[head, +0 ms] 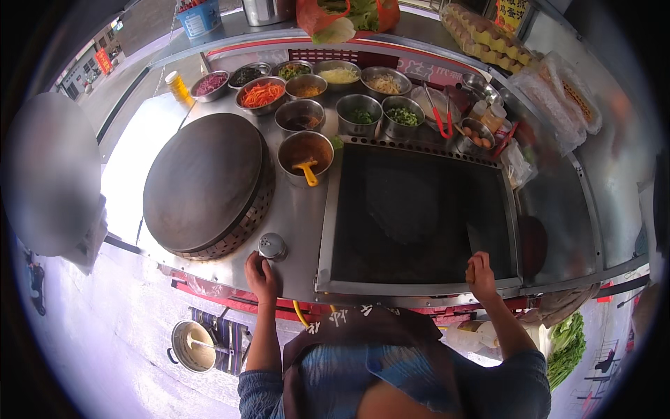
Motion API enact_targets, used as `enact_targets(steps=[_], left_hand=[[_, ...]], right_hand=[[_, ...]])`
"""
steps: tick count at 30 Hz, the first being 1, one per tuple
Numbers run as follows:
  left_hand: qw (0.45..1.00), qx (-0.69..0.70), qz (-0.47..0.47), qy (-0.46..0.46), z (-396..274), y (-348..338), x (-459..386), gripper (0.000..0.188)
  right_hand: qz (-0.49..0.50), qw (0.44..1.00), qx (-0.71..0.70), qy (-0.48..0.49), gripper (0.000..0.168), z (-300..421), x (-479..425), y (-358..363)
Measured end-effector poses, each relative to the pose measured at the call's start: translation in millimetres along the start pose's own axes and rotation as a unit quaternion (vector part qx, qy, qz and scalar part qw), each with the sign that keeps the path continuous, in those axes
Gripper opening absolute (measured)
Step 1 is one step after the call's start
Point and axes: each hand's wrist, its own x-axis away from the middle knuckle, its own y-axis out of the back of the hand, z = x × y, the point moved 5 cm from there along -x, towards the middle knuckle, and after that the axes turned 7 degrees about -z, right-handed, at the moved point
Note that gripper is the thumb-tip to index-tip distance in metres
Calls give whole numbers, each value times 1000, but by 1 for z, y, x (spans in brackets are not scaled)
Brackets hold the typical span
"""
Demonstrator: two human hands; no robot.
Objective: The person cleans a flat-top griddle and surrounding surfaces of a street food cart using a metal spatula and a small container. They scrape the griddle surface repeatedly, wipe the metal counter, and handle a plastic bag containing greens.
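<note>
My right hand grips the short wooden handle of a metal scraper, its blade over the near right part of a flat black griddle. My left hand rests at the counter's front edge, its thumb apart from the fingers. Just beyond its fingertips stands a metal shaker with a perforated lid; the hand is not around it. To the left is a round crepe griddle plate on a perforated base. Between the two griddles sits a steel pot of brown sauce with a yellow-handled brush in it.
Steel bowls of shredded carrot, chopped scallion and other fillings line the back. Red-handled tongs and a bowl of eggs are at back right. Egg trays lie on the shelf. A batter pot sits below left.
</note>
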Motion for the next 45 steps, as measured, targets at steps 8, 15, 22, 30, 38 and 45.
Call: enact_targets(steps=[8, 15, 22, 30, 38, 45], left_hand=[[998, -56, 9, -29, -10, -1, -9, 27], [993, 86, 3, 83, 3, 10, 4, 27], [993, 106, -28, -36, -83, 62, -30, 29], [927, 115, 115, -339, -249, -41, -215, 55], [867, -75, -48, -490, -330, -214, -368, 61], [938, 33, -27, -343, -330, -235, -453, 27]], right_hand=[[204, 953, 182, 132, 47, 16, -12, 22], [110, 949, -132, 264, 38, 200, -226, -81], [82, 960, -139, 230, 48, 265, -355, -217], [-33, 933, -267, 237, 26, 211, -393, -171], [-174, 861, -281, 385, 41, 291, -394, 25], [-380, 769, -10, 514, 24, 340, -498, 46]])
